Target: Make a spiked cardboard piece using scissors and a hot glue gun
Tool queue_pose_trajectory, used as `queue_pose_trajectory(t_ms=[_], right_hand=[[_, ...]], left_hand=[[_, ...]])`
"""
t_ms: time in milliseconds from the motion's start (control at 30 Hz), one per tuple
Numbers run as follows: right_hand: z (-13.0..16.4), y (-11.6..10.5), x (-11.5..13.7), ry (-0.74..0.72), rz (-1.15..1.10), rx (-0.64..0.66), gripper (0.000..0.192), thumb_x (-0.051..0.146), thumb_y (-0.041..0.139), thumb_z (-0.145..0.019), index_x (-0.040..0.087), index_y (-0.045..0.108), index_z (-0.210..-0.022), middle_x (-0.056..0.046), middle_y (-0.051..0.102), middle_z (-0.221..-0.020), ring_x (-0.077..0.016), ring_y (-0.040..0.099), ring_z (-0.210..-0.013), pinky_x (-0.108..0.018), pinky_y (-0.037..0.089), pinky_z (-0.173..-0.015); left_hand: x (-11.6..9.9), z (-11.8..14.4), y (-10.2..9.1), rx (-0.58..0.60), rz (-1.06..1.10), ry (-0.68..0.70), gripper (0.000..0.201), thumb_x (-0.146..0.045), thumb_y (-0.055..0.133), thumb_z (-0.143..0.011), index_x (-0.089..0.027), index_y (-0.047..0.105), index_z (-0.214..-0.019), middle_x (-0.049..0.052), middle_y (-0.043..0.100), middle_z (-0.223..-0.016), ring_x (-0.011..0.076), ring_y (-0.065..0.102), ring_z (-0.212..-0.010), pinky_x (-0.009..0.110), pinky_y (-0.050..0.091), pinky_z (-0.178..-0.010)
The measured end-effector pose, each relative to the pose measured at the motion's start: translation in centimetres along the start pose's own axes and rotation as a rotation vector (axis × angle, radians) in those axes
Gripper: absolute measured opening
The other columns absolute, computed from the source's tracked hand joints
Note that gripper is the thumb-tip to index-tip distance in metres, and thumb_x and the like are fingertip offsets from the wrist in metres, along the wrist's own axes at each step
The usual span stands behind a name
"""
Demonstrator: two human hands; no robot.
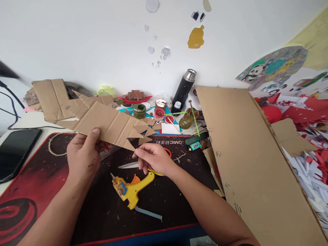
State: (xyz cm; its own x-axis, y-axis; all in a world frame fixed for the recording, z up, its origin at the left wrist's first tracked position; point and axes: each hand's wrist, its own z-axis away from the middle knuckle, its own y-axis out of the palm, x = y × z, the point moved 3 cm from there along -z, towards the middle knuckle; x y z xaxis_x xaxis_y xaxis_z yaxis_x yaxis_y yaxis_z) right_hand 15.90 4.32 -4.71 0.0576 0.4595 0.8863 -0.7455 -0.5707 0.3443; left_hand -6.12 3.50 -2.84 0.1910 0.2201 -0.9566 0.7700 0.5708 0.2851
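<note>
A piece of brown cardboard (pixel 109 119) with jagged, pointed cuts at both ends is raised over the desk mat. My left hand (pixel 85 153) grips its lower edge, thumb on the front face. At its lower right point, my right hand (pixel 153 158) has thumb and fingers pinched together on the tip. Below the hands lies a yellow glue gun (pixel 133 188) with a pale glue stick (pixel 150 213) sticking out of its back. Scissors (pixel 128 165) with orange and yellow handles rest behind the right hand, partly hidden by it.
Paint jars (pixel 139 111), a black thermos (pixel 183 88) and a red boat-shaped model (pixel 134 97) stand along the wall. A large cardboard sheet (pixel 246 147) leans at the right beside paper scraps (pixel 312 174). A phone (pixel 17 153) lies at the left.
</note>
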Motion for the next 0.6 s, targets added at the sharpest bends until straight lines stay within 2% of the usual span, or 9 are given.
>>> queue_pose_trajectory(t_ms=[400,600], right_hand=[[0.11,-0.27,0.47,-0.072,0.087,-0.05,0.034,0.053,0.07,-0.1,0.019,0.068,-0.097,0.003,0.07,-0.066,-0.0086,0.061,-0.043,-0.02,0.038,-0.043],[0.34,-0.03,-0.06,-0.127,0.287,-0.142,0.035,0.055,0.074,-0.098,0.021,0.069,-0.104,0.004,0.07,-0.072,-0.0096,0.06,-0.045,-0.023,0.043,-0.047]], left_hand=[[-0.11,-0.67,-0.54,-0.063,0.004,0.019,0.034,-0.035,0.089,-0.073,-0.02,0.059,-0.07,-0.005,0.057,-0.045,0.0147,0.053,-0.034,0.026,0.046,-0.037],[0.24,-0.41,-0.35,-0.033,-0.003,0.023,0.03,-0.034,0.089,-0.076,-0.02,0.062,-0.076,-0.004,0.063,-0.053,0.0146,0.056,-0.037,0.025,0.043,-0.036]])
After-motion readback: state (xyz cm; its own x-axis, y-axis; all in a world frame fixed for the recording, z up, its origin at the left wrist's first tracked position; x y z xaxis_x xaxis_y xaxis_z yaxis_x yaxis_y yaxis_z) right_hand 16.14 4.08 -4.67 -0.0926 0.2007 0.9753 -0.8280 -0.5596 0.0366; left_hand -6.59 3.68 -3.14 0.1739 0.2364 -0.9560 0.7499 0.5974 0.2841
